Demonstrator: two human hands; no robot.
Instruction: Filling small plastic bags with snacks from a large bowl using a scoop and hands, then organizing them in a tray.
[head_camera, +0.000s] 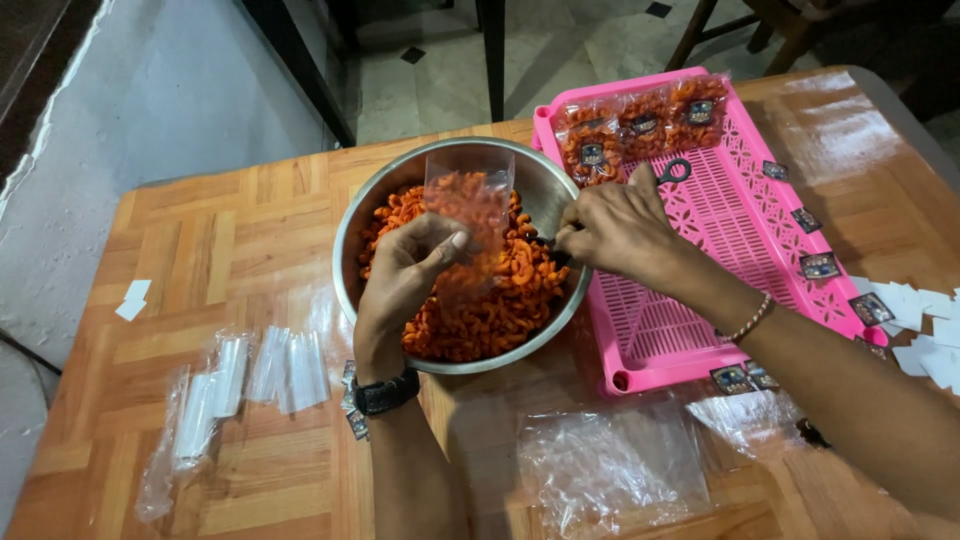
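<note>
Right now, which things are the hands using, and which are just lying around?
In use: left hand, right hand, clear bag, steel bowl of orange snacks.
Lying about: pink tray, filled packets, paper scraps, empty bags.

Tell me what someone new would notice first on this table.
Probably the steel bowl heaped with orange snacks in the middle, with the left hand holding a clear bag over it and the right hand close beside. Next, the bright pink tray to the right, with three filled packets along its far end.
</note>
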